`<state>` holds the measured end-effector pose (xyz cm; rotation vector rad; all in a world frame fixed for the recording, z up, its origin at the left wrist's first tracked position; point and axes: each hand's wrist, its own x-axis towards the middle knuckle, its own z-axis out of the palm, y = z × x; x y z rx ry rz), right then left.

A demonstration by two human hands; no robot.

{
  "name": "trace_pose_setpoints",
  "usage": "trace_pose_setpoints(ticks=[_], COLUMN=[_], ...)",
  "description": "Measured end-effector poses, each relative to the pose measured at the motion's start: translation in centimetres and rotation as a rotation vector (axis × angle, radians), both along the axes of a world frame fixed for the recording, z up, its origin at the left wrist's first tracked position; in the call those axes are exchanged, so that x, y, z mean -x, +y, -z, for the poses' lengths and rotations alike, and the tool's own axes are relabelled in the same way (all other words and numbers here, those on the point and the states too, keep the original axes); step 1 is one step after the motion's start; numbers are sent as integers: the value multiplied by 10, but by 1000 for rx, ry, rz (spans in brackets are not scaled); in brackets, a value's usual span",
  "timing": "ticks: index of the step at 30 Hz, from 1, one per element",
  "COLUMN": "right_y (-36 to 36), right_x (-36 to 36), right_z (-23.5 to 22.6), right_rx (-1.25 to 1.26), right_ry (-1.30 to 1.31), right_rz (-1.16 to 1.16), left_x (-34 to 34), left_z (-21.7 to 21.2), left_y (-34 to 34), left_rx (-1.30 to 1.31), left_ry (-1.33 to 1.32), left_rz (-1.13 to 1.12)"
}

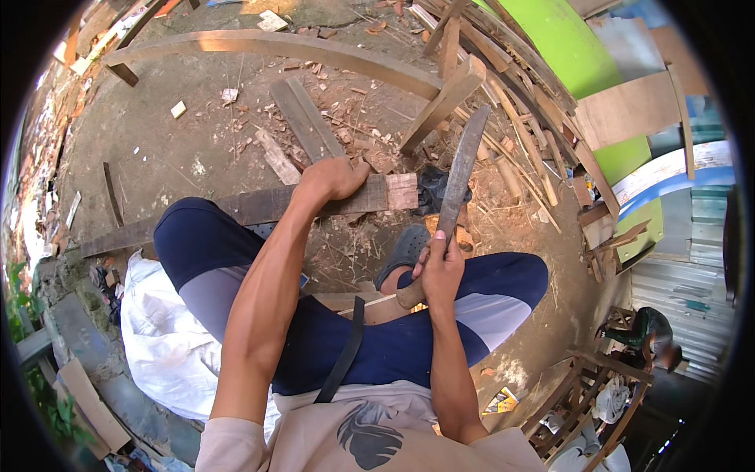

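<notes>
Evidently, the left hand [336, 179] was curled over a dark wooden plank [259, 203], its fingers bent down around it close to the pale, chipped end. The plank lay crosswise in front of the seated person, passing just beyond the left knee. The right hand [440, 271] was closed tightly around the handle of a machete [464, 169], whose blade tilted up and away, beside the plank's end and apart from it. A grey clog [406, 253] showed near the blade.
</notes>
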<state>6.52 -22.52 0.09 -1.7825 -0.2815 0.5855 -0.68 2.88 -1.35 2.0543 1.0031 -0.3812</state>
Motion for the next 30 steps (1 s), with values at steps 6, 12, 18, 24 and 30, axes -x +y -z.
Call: trace_pose_setpoints(ticks=[6,12,18,24,30], right_y=[6,-1,-3,-8,1], right_x=[19,-2,-3,2,10], right_z=[-8,9,3,1,-10], right_rx=[228,433,86,168,327], right_ry=[47,-162,42,102,84], right_rz=[-157,-265,-44,-83,-242], left_x=[4,3,2,5,6], left_z=[0,5,3,-1,2], left_y=[-1,0,1,-2,-3], left_rx=[-16,-24,-22,-40,-55], left_ry=[-20,-2,19,32,14], left_rz=[-20,-1,8,3,-10])
